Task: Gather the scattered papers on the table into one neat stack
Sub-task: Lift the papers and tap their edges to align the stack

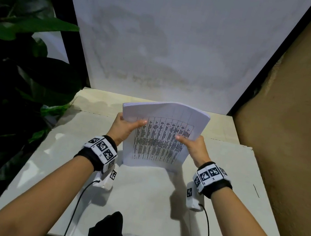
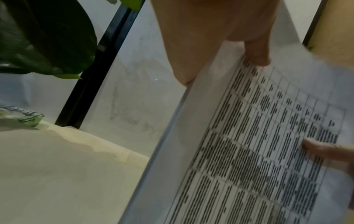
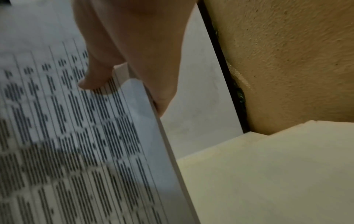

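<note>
A stack of white papers with a printed table on the front sheet stands upright on its lower edge on the table. Its top curls away from me. My left hand grips the stack's left edge, thumb on the front sheet and fingers behind. My right hand grips the right edge the same way. In the left wrist view the left thumb presses the papers near their edge. In the right wrist view the right thumb lies on the papers, with fingers hidden behind them.
A white wall panel rises behind the table. A tan rough wall closes the right side. A large-leaved plant stands to the left, next to a black frame post. A green-printed wrapper lies at the table's left edge.
</note>
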